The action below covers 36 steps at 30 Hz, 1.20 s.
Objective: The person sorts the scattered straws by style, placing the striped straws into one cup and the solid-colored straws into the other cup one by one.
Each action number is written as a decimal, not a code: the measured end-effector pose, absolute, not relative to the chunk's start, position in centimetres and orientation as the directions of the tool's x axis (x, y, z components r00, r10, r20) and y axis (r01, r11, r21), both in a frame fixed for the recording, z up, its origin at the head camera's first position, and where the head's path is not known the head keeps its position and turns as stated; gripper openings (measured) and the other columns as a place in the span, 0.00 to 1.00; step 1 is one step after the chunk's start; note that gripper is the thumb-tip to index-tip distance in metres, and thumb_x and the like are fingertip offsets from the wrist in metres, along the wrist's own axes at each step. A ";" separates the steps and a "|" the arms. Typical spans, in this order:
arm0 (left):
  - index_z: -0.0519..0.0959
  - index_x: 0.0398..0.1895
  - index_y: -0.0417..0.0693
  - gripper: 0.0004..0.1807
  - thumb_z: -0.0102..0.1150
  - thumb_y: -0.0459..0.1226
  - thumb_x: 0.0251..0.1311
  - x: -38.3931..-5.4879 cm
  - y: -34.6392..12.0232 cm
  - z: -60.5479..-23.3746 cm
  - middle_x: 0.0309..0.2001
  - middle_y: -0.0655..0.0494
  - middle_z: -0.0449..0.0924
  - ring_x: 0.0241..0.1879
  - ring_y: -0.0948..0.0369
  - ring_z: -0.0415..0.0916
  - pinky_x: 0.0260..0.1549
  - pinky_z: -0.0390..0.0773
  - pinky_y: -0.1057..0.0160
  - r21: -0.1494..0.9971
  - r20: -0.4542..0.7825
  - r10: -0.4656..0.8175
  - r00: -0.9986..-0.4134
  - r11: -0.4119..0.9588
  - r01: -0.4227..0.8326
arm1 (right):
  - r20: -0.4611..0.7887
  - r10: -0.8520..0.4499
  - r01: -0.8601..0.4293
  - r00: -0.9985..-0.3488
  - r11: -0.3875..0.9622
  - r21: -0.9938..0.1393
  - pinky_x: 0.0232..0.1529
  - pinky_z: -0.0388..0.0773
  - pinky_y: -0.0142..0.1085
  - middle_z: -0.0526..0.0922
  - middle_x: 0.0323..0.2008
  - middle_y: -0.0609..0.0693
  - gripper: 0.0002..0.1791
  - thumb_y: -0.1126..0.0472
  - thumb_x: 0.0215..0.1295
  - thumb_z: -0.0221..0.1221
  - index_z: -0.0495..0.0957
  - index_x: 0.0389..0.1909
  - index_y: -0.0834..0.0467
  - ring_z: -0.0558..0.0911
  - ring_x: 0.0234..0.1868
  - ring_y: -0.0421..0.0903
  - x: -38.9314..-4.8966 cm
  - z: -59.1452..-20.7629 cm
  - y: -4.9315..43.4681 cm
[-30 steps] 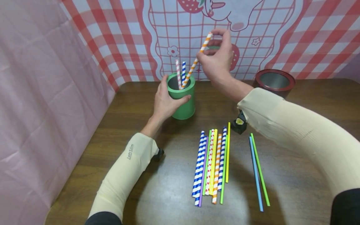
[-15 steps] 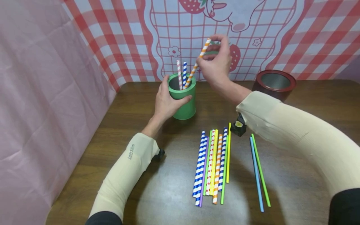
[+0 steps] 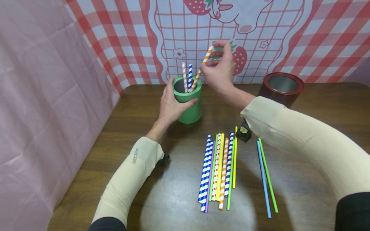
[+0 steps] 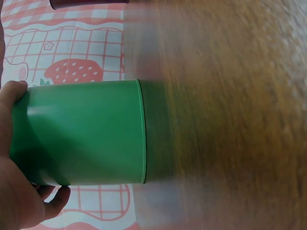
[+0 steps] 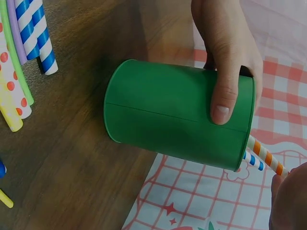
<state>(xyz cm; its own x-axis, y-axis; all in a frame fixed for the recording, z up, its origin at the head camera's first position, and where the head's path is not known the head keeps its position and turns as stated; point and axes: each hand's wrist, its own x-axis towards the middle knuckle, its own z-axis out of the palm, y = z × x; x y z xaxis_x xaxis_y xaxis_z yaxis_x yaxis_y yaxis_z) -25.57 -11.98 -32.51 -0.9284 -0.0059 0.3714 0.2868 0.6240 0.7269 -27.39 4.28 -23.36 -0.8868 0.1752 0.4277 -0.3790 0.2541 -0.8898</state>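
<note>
Within the wide curve of the left hand (image 3: 171, 104) stands the green can (image 3: 191, 113), upright on the wooden table (image 3: 173, 192); the thumb lies on its near side below the rim and the fingers wrap its left side. Just right of those fingers, inside the can's mouth, stand 2 straws: a pink-and-white straw (image 3: 184, 73), nearer the fingers, and a blue-and-white straw (image 3: 189, 74) beside it. Above and to the right of the left hand, the right hand (image 3: 221, 69) pinches an orange-and-white straw (image 3: 206, 58), thumb near the middle of its visible length, a fingertip at its top end. The straw slants down and left from this hand, its lower part inside the can. Below the right hand, on the near part of the table, a row of striped, dotted and plain straws (image 3: 215, 170) lies side by side. To the right of that row, below the right sleeve (image 3: 292, 131), lie 2 more: a light blue straw (image 3: 263, 179) and a green straw (image 3: 268, 176), close together at their far ends. Right of the right hand, beyond the sleeve, stands a dark red can (image 3: 276, 95).
</note>
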 end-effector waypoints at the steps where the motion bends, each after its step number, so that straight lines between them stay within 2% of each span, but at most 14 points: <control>1: 0.49 0.73 0.53 0.57 0.70 0.59 0.44 -25.6 -12.0 -32.5 0.61 0.52 0.66 0.56 0.59 0.68 0.53 0.74 0.58 0.727 0.370 -0.006 -0.929 0.625 0.285 | 0.430 0.173 -0.381 -0.886 0.258 -0.888 0.42 0.80 0.31 0.72 0.42 0.46 0.31 0.75 0.52 0.60 0.64 0.56 0.53 0.78 0.38 0.43 -27.4 -23.5 4.2; 10: 0.48 0.74 0.53 0.58 0.70 0.59 0.44 -25.5 -11.9 -32.5 0.62 0.52 0.65 0.57 0.58 0.67 0.54 0.73 0.57 0.731 0.363 -0.002 -0.932 0.620 0.284 | 0.446 0.173 -0.398 -0.878 0.254 -0.881 0.40 0.80 0.31 0.74 0.40 0.48 0.31 0.75 0.50 0.60 0.65 0.56 0.55 0.78 0.36 0.43 -27.4 -24.2 4.0; 18: 0.47 0.74 0.55 0.57 0.69 0.59 0.45 -25.5 -11.9 -32.5 0.63 0.53 0.64 0.57 0.59 0.67 0.55 0.73 0.58 0.732 0.349 -0.003 -0.937 0.625 0.271 | 0.465 0.139 -0.410 -0.875 0.301 -0.861 0.43 0.78 0.30 0.75 0.42 0.50 0.31 0.74 0.52 0.61 0.64 0.57 0.55 0.79 0.38 0.43 -27.3 -24.8 3.9; 36: 0.47 0.74 0.54 0.58 0.69 0.60 0.44 -25.5 -12.0 -32.6 0.63 0.52 0.65 0.57 0.58 0.67 0.55 0.73 0.57 0.738 0.345 -0.012 -0.939 0.621 0.264 | 0.441 0.117 -0.397 -0.890 0.279 -0.875 0.42 0.79 0.30 0.77 0.43 0.53 0.32 0.75 0.50 0.62 0.65 0.56 0.56 0.80 0.37 0.44 -27.4 -25.6 3.1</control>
<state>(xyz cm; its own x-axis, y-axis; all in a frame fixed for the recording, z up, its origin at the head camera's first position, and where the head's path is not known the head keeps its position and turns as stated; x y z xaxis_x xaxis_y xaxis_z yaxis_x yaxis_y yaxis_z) -25.55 -12.02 -32.58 -0.9386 -0.0116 0.3449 0.2636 0.6207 0.7384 -27.38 3.06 -25.61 -0.8900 0.1166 0.4408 -0.3967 0.2786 -0.8746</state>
